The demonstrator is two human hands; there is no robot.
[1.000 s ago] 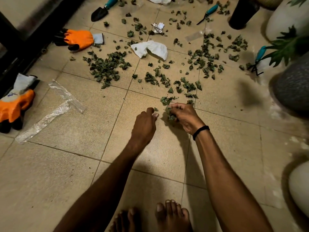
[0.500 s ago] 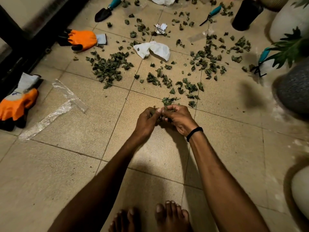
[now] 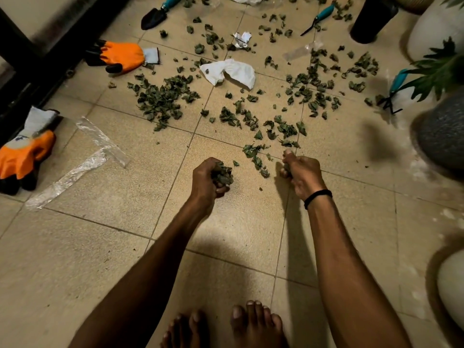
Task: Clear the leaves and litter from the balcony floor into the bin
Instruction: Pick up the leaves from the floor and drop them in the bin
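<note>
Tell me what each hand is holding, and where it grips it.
The left hand grips a clump of leaves, bunched inside its curled fingers. The right hand is curled too, but whether it holds any leaves cannot be told.

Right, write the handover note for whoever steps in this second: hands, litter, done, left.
Hands: left hand grips a clump of leaves; right hand has its fingers curled, apparently round a few more.
Litter: loose leaves lie scattered ahead of the hands, with white paper and plastic strips among them.
Done: a handful or two gathered, nothing binned yet.
Left: nearly all of it. I cannot pick out the bin from here.
</note>
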